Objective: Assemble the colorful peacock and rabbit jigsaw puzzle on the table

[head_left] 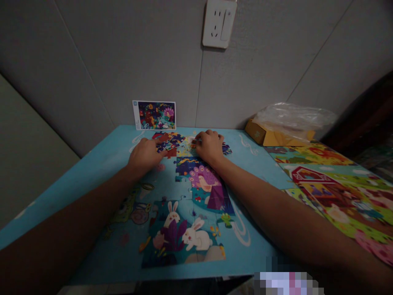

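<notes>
A partly joined jigsaw puzzle (201, 213) lies flat in front of me, with white rabbits and a pink-purple peacock on it. Beyond its far end is a heap of loose puzzle pieces (172, 141). My left hand (145, 155) rests at the heap's left side, thumb and forefinger apart and touching pieces. To the right of the heap my right hand (210, 145) is curled with its fingers closed, and what looks like a small puzzle piece shows at its fingertips. Its palm side is hidden. More loose pieces (227, 148) lie just right of that hand.
A picture card (157, 115) of the puzzle leans on the wall. At the back right of the blue table (92, 172) is a yellow box (276, 137) with a clear plastic bag (294, 116) on it. A farm-scene puzzle (346, 192) covers the right side. A wall socket (219, 24) is above.
</notes>
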A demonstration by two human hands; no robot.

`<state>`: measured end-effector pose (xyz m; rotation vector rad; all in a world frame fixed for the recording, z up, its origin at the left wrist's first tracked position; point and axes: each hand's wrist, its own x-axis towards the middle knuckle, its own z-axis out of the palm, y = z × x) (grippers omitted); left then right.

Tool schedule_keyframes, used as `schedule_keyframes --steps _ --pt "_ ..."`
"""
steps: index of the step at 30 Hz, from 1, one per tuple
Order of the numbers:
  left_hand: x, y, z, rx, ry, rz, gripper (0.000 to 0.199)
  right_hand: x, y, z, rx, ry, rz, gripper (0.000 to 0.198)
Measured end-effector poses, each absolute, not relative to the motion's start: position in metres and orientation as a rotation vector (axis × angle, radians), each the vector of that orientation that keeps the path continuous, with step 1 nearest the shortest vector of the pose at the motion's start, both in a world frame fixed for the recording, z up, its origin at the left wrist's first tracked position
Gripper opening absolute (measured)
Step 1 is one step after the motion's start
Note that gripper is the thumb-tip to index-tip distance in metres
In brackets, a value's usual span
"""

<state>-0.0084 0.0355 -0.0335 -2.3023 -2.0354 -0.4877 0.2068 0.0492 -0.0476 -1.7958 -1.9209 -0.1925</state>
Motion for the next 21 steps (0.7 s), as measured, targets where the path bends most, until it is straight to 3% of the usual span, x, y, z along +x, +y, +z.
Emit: schedule_keyframes --steps 11,15,21 --pt "-0.008 0.036 -0.034 -2.271 -1.919 -0.852 0.048 0.202 0.045 -0.044 -1.482 -2.036 -0.112 0.026" --pt "0.000 0.029 -0.029 -2.464 -1.517 -1.106 0.048 0.199 0.042 -0.042 -1.227 -2.170 0.009 0.031" --pt "0.005 0.017 -0.026 -2.725 -1.115 -1.167 0.037 0.193 0.037 -0.040 -0.940 -2.269 0.282 0.037"
